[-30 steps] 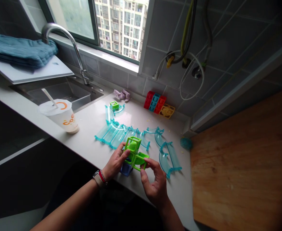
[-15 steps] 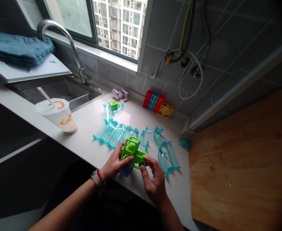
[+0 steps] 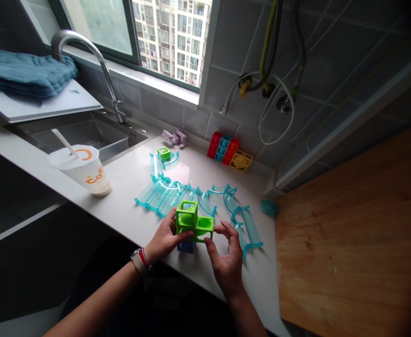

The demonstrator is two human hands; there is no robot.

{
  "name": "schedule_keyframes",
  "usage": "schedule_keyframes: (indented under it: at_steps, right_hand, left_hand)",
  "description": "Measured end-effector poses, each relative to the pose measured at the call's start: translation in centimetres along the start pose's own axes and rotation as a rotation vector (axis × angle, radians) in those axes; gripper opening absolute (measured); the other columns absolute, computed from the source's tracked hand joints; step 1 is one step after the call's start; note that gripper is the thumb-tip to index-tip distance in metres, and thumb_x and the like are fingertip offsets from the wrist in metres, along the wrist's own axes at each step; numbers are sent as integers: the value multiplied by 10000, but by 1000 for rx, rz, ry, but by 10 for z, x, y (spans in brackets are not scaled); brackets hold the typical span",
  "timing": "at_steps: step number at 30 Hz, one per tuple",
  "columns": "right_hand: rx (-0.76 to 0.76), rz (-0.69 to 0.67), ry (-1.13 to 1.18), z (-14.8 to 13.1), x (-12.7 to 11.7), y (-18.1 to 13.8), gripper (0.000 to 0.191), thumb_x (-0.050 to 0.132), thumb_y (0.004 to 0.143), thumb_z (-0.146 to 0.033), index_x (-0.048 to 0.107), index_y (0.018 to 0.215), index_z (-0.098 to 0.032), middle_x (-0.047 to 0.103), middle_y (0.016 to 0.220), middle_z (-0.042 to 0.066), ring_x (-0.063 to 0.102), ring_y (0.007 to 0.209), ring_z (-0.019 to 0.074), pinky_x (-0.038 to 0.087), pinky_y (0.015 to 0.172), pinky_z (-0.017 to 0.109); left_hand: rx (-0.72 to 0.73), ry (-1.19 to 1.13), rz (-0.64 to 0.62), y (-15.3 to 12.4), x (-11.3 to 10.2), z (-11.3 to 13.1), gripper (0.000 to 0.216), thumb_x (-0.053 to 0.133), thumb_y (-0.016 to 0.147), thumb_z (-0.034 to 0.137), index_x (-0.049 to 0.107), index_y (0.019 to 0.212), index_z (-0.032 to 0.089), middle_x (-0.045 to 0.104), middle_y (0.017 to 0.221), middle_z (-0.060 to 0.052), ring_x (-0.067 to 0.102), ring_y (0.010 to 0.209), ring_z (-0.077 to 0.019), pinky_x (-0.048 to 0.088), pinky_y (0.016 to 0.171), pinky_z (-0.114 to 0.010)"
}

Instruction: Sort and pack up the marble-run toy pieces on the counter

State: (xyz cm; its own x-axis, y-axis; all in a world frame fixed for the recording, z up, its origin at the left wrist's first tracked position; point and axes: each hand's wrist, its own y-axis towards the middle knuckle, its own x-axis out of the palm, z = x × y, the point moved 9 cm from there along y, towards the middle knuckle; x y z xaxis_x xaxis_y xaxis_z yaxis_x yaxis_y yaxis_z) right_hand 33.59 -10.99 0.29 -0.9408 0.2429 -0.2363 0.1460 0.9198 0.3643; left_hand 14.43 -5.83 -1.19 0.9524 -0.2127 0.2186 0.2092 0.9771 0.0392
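Observation:
My left hand (image 3: 163,238) is closed around a joined stack of hollow green marble-run blocks (image 3: 187,215). A blue block (image 3: 186,246) sits at the bottom of this stack, close to the counter's front edge. Sticking out to the right is another green block (image 3: 204,225) with a round hollow in its top. The thumb and fingertips of my right hand (image 3: 226,260) grip that block's right side. Behind the stack lie clear teal track pieces (image 3: 159,195), some straight and some curved. Part of the stack is hidden by my left fingers.
A lidded drink cup (image 3: 82,171) with a straw stands left, before the sink (image 3: 102,135). Red, blue and yellow blocks (image 3: 223,147) rest along the wall. Purple pieces (image 3: 174,137) and a small green block (image 3: 164,153) lie farther back. A wooden board (image 3: 346,224) borders the right.
The green stack has turned and tipped in my hands, so the side block's round hollow now faces up. My right fingers have shifted to its outer edge and spread slightly.

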Motion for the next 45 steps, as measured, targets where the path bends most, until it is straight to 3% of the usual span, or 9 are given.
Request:
schedule_keyframes:
  at_steps: [4, 10, 15, 18, 22, 24, 29, 35, 45]
  right_hand:
    - [120, -81, 110, 18, 11, 1, 588, 812, 862, -395, 577, 1378, -237, 646, 1319, 122, 664, 1114, 261, 574, 959, 431]
    - [214, -247, 100, 24, 33, -9, 710, 878, 785, -414, 563, 1389, -213, 727, 1245, 116, 713, 1107, 282, 579, 986, 423]
    - [175, -280, -18, 18, 35, -13, 1026, 916, 724, -405, 378, 1579, -226, 738, 1267, 128, 719, 1161, 318, 586, 1000, 436]
    - [173, -307, -77, 16, 37, -15, 1057, 882, 757, -371, 296, 1626, -232, 728, 1298, 132, 714, 1180, 321, 582, 1009, 442]
    - [116, -289, -57, 19, 38, -18, 1011, 802, 817, -318, 244, 1657, -250, 618, 1477, 133, 643, 1302, 323, 540, 1085, 444]
    - [69, -246, -23, 26, 39, -17, 968, 767, 840, -308, 255, 1659, -239, 700, 1348, 120, 711, 1176, 308, 592, 1001, 407]
    - [-88, -225, -1, 28, 48, -11, 727, 751, 833, -269, 528, 1521, -200, 759, 971, 58, 742, 853, 236, 625, 842, 317]
    - [0, -63, -60, 21, 29, -5, 460, 708, 875, -306, 678, 1326, -224, 710, 1094, 94, 727, 936, 241, 622, 785, 287]
    - [-31, 49, -283, 28, 21, -7, 441, 691, 905, -396, 699, 1318, -242, 638, 1066, 91, 720, 969, 288, 631, 852, 394]
  left_hand:
    - [11, -6, 26, 0, -4, 0, 529, 882, 768, 306, 571, 1176, 176, 765, 1093, -108, 758, 984, -279, 620, 840, -358]
    - [-68, -29, 26, -2, -9, -16, 653, 882, 779, 320, 503, 1293, 186, 756, 1076, -94, 768, 932, -266, 619, 805, -340]
    - [-11, 10, 64, -1, -15, -12, 810, 929, 699, 335, 520, 1385, 204, 716, 1220, -121, 723, 1109, -323, 591, 955, -415]
    - [-24, 53, 73, -1, -14, -11, 881, 955, 643, 343, 542, 1407, 199, 723, 1181, -121, 719, 1099, -351, 592, 960, -463]
    - [-45, 30, 116, -6, -13, -7, 799, 943, 668, 348, 588, 1370, 202, 739, 1176, -125, 724, 1099, -363, 603, 948, -460]
    - [-53, -14, 111, -7, -12, -2, 778, 934, 691, 343, 584, 1372, 208, 746, 1193, -135, 731, 1102, -373, 615, 931, -461]
    - [-40, -65, 153, -2, -22, 28, 804, 920, 736, 325, 517, 1423, 218, 763, 1179, -131, 760, 1064, -366, 627, 930, -467]
    - [-37, 13, 254, 4, -44, 68, 750, 911, 760, 345, 502, 1368, 189, 716, 1326, -164, 716, 1190, -374, 610, 1006, -465]
    - [-153, -32, 303, -34, -63, 54, 763, 829, 827, 510, 462, 1423, 209, 652, 1419, -182, 705, 1199, -389, 622, 963, -492]
